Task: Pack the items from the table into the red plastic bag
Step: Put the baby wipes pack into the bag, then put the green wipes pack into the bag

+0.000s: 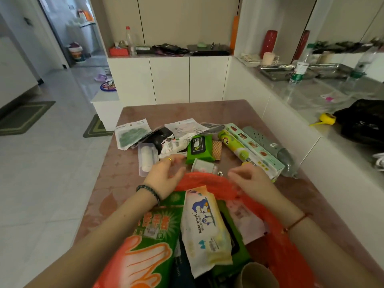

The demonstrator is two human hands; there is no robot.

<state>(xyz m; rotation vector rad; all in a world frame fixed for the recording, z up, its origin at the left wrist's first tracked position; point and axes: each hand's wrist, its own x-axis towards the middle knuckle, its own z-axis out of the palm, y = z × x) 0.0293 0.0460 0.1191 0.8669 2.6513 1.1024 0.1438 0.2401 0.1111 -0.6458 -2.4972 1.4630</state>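
Head view: the red plastic bag (209, 181) is lying open on the near part of the pink worktop (133, 113), its mouth facing the far side. A baby wipes pack (204, 229), a green glove packet (153, 231) and a cardboard tube (256, 276) are sitting in or over the bag. The left hand (166, 175) is hovering at the bag's far left rim, fingers (176, 157) spread wide, gripping nothing. The right hand (250, 180) is hovering at the far right rim, fingers loosely curled and part open, also empty; contact with the plastic cannot be told. Beyond the bag, unpacked items are lying on the worktop: a green wipes pack (198, 149), a small grey cup (202, 165) on its side just beside it, a long wrap box (255, 150), a green roll (234, 147) touching that box, and flat sachets (132, 134) at the far left.
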